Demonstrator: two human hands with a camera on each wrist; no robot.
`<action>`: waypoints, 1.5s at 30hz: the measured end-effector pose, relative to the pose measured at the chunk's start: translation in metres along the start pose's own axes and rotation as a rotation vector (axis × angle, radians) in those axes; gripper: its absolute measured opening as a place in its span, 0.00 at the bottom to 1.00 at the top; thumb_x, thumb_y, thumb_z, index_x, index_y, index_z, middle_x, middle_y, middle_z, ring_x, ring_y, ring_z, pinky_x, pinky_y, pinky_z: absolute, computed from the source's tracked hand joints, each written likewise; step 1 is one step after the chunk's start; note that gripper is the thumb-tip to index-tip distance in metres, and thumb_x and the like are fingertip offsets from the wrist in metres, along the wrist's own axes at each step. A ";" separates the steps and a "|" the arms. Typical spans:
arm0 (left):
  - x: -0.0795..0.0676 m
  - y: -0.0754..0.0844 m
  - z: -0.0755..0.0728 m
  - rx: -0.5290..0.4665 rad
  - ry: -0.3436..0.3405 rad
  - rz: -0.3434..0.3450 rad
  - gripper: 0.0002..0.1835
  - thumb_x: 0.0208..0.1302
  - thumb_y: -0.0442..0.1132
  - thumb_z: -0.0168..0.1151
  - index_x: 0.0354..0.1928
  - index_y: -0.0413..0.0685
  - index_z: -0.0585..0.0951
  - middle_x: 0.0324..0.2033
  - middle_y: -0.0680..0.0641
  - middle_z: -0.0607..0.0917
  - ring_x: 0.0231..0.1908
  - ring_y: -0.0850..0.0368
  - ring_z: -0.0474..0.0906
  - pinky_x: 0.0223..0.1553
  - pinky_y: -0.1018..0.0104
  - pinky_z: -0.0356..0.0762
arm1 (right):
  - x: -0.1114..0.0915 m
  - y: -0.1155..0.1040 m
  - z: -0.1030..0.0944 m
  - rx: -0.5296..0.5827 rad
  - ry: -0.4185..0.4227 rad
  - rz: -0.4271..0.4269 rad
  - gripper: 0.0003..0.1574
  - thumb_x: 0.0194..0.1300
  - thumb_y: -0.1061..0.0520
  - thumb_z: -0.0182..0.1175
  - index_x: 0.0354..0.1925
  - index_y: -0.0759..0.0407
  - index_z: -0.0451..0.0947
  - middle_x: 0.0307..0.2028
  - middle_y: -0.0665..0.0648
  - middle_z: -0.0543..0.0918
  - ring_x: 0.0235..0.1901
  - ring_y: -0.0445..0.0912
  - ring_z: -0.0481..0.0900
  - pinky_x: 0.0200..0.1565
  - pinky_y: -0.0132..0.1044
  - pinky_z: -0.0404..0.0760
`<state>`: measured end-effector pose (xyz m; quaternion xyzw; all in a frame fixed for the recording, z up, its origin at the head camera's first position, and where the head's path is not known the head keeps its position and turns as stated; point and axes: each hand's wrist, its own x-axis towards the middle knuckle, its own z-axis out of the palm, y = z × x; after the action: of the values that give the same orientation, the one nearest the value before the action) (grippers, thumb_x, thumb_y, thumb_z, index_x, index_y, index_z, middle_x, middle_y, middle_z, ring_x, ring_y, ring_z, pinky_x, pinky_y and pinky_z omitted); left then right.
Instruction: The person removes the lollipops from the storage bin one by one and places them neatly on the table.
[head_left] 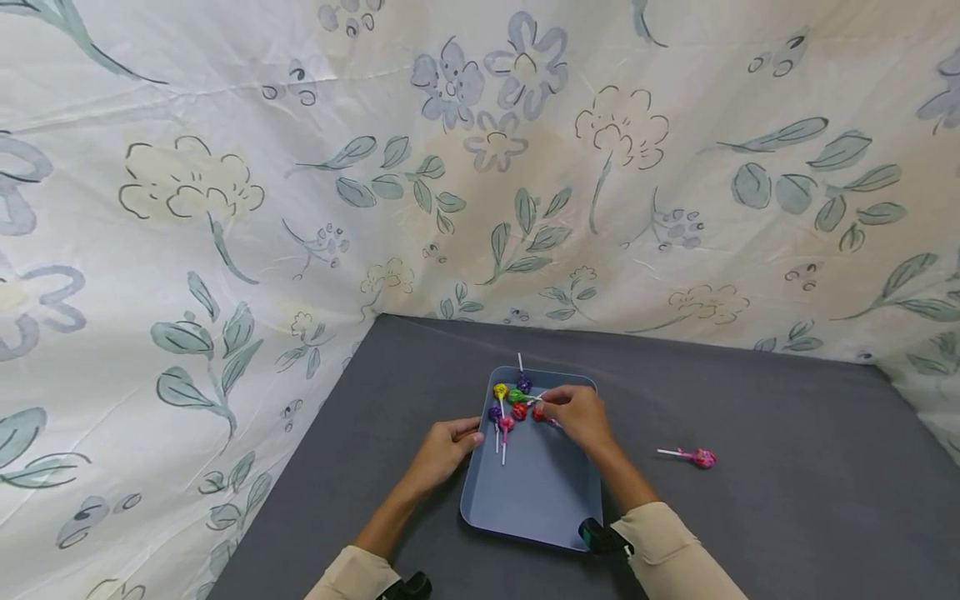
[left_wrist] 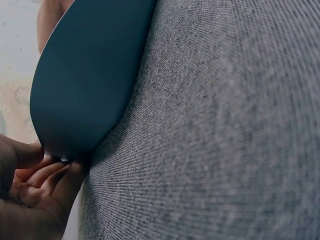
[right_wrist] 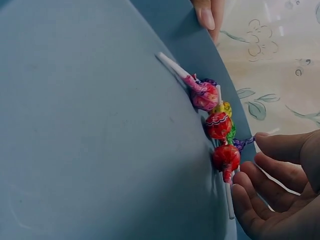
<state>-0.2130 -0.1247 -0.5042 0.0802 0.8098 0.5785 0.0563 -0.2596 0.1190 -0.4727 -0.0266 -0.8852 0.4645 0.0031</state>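
A blue-grey tray lies on the dark cloth. My left hand grips its left rim, thumb on top and fingers beneath; the left wrist view shows this hand at the tray's edge. Several wrapped lollipops are bunched at the far end, among them a yellow one, a green one, a purple one and a pink one. Over the far right part is my right hand, its fingertips beside a red lollipop. Between thumb and fingers the right wrist view shows a gap.
A lone pink lollipop lies on the dark cloth right of the tray, its stick pointing left. Behind and to the left hangs a floral curtain. One purple lollipop's stick reaches past the tray's far rim.
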 end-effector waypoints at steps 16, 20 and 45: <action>-0.001 -0.001 -0.001 0.002 0.000 -0.002 0.21 0.78 0.33 0.61 0.66 0.28 0.79 0.58 0.31 0.86 0.58 0.41 0.86 0.53 0.55 0.88 | 0.003 0.004 0.008 0.008 0.007 -0.010 0.10 0.66 0.59 0.74 0.44 0.64 0.91 0.40 0.60 0.91 0.39 0.50 0.85 0.38 0.39 0.81; -0.002 0.001 -0.001 -0.004 -0.003 -0.009 0.21 0.78 0.33 0.61 0.66 0.28 0.79 0.58 0.31 0.86 0.58 0.41 0.86 0.52 0.55 0.89 | 0.004 0.006 0.009 0.002 -0.003 -0.010 0.11 0.65 0.60 0.75 0.45 0.65 0.90 0.41 0.60 0.91 0.40 0.51 0.85 0.40 0.43 0.84; -0.002 0.004 0.002 0.006 0.011 -0.020 0.21 0.78 0.33 0.61 0.67 0.29 0.79 0.59 0.32 0.86 0.59 0.41 0.86 0.55 0.54 0.87 | 0.011 0.010 0.015 -0.051 0.006 -0.052 0.12 0.62 0.63 0.76 0.45 0.66 0.90 0.40 0.62 0.91 0.40 0.53 0.86 0.42 0.49 0.85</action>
<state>-0.2103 -0.1220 -0.5016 0.0693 0.8126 0.5758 0.0574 -0.2710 0.1130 -0.4894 -0.0051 -0.8971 0.4415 0.0173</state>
